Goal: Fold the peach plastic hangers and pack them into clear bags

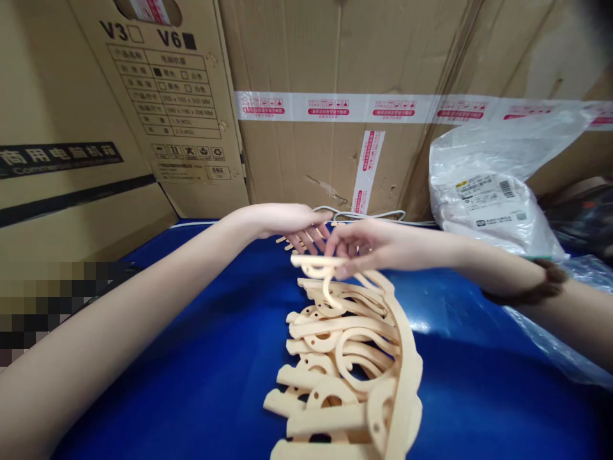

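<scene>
A long strip of cream rubber cut-outs [354,358], hook and tab shapes joined along one edge, lies on the blue table cover [191,370] and runs from the near edge up to my hands. My right hand [368,246] pinches the far end of this strip and lifts it slightly. My left hand [292,223] reaches in from the left with fingers spread, touching the strip's far end beside the right hand's fingertips.
Large cardboard boxes [335,96] wall off the back and left. A white plastic bag [493,185] with labels sits at the right, with clear film below it. A white cable [378,216] lies along the boxes' foot. A dark band circles my right wrist.
</scene>
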